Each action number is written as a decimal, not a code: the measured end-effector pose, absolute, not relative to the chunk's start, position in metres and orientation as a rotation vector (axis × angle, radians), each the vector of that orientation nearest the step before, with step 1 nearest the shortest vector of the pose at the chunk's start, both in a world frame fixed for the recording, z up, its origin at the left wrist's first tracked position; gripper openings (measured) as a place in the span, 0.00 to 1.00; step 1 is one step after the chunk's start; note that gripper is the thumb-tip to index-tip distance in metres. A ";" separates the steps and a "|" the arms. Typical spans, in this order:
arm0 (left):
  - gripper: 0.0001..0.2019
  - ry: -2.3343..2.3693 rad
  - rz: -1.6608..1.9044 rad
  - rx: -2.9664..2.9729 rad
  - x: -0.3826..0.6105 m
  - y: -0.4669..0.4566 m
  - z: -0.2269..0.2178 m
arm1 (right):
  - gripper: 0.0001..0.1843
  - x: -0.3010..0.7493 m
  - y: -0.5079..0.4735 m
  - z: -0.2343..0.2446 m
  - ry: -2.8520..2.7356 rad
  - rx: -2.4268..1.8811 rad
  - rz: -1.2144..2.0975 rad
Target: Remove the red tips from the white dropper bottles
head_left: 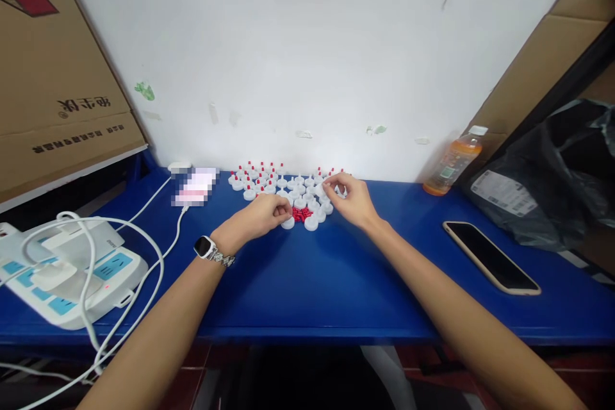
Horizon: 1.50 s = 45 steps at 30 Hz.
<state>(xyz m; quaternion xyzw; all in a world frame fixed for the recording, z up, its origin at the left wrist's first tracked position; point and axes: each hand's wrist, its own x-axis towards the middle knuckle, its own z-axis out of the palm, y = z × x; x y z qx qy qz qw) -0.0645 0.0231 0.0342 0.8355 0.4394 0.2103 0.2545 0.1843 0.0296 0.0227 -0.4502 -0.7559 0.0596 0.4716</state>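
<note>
Many small white caps point(298, 191) lie bunched on the blue table point(317, 282) near the wall; those at the back left point(254, 174) carry red tips. A little heap of red pieces point(301, 214) sits at the front of the bunch. My left hand point(262, 214), a watch on its wrist, is curled closed just left of the red heap, its fingertips by a white cap point(287, 223); what it pinches is too small to make out. My right hand point(350, 198) rests on the right side of the bunch, fingers bent and pinching at a white cap.
A white power strip point(72, 272) with plugs and white cables sits at the left edge. A phone point(490, 257) lies face up at the right, an orange drink bottle point(451, 161) by the wall, a black bag point(552, 173) far right, cardboard boxes point(52, 70) at the left.
</note>
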 end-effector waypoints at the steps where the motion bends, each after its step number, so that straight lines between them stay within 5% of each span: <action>1: 0.09 1.187 0.560 2.267 -0.066 0.023 0.034 | 0.07 0.181 0.021 0.025 -1.874 -1.060 0.176; 9: 0.10 1.159 0.578 2.204 -0.076 0.026 0.036 | 0.05 0.150 -0.005 0.018 -2.364 -0.942 0.048; 19: 0.10 1.152 0.661 2.244 -0.069 0.031 0.027 | 0.10 0.165 0.011 0.017 -2.114 -1.040 0.131; 28: 0.23 1.330 0.897 2.278 -0.067 0.023 0.047 | 0.14 0.201 0.110 0.044 -1.985 -1.656 -0.092; 45: 0.20 1.371 1.020 2.235 -0.055 0.025 0.037 | 0.17 0.177 0.139 0.026 -2.056 -1.892 -0.118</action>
